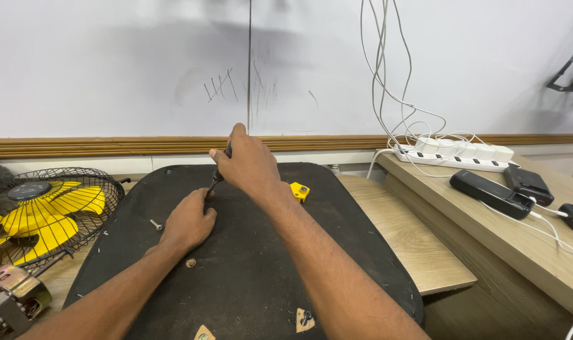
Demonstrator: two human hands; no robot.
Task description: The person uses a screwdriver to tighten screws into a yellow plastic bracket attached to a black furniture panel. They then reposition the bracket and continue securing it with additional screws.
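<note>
Two hands work here: the left hand [189, 220] and the right hand [247, 165]. One screwdriver [218, 174] sits in the right fingers. One loose screw [155, 224] lies just left of the left fingers. One yellow block [299, 191] lies right of the right fingers. One fan [44, 208] stands far left. One power strip [456, 156] and three black gadgets [491, 193] lie far right.

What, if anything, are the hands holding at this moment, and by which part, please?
The right hand grips a screwdriver by its dark handle. The left hand rests on the black panel beside the tip, holding nothing visible.
</note>
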